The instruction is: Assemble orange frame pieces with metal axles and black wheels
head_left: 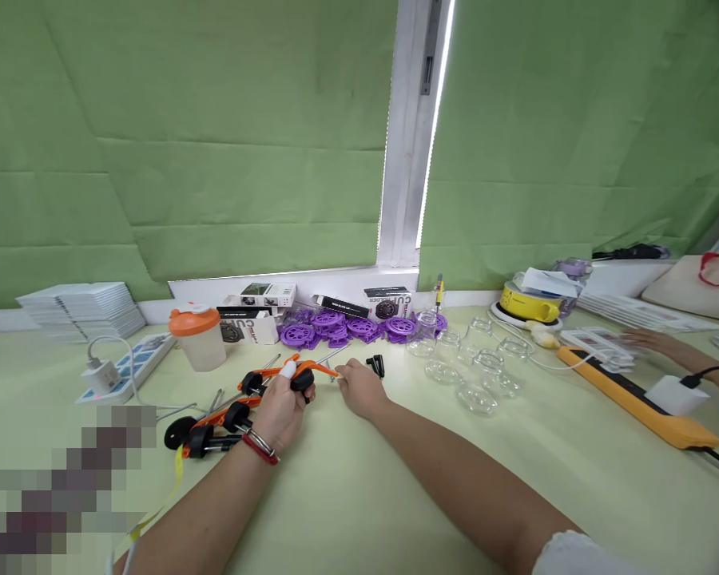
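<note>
My left hand (pixel 281 411) grips an orange and black clamp-like part (pixel 304 374) a little above the pale green table (pixel 359 495); a white cot covers one fingertip and a red band circles the wrist. My right hand (pixel 360 390) rests on the table just right of it, fingers pinched at the thin orange tip and a small metal screw (pixel 334 375). More orange and black clamp parts (pixel 216 423) with metal rods lie left of my left hand. A small black piece (pixel 376 365) sits just beyond my right hand.
Purple plastic wheels (pixel 347 326), small boxes (pixel 257 307) and an orange-lidded shaker cup (pixel 196 337) line the back. Clear glass jars (pixel 473 363) stand at right centre. A white power strip (pixel 125 367) lies left, an orange one (pixel 641 403) right. Another person's hand (pixel 656 342) reaches in far right.
</note>
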